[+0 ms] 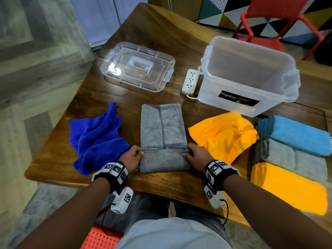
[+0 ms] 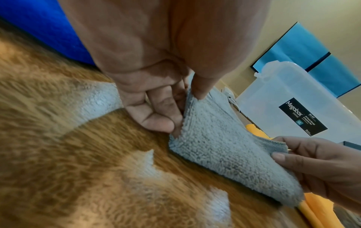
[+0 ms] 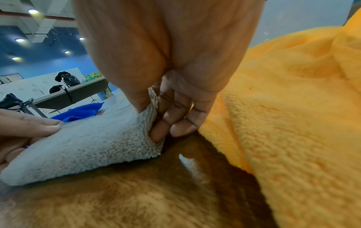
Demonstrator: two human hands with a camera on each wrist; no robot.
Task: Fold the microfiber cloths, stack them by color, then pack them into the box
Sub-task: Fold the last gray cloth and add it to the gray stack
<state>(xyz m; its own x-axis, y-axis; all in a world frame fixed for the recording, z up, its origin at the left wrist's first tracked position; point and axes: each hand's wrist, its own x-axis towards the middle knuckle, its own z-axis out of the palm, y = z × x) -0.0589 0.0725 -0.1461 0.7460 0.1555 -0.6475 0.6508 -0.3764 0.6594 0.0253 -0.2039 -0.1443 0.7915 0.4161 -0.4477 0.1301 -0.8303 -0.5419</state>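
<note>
Now the near end of the grey cloth (image 1: 162,137) is being pinched at both corners, thumb over and fingers under, by the left hand (image 1: 132,159) and the right hand (image 1: 195,156), with the flap doubled over at the table (image 1: 161,42) edge. If one corner is carried ahead of the other, a skewed fold would result; a loosened pinch could let the lengthwise folds spring open. Beside it, the loose blue cloth (image 1: 97,139) and orange cloth (image 1: 222,135) could be caught and dragged. Farther off, the box (image 1: 251,97) is waiting open.
</note>
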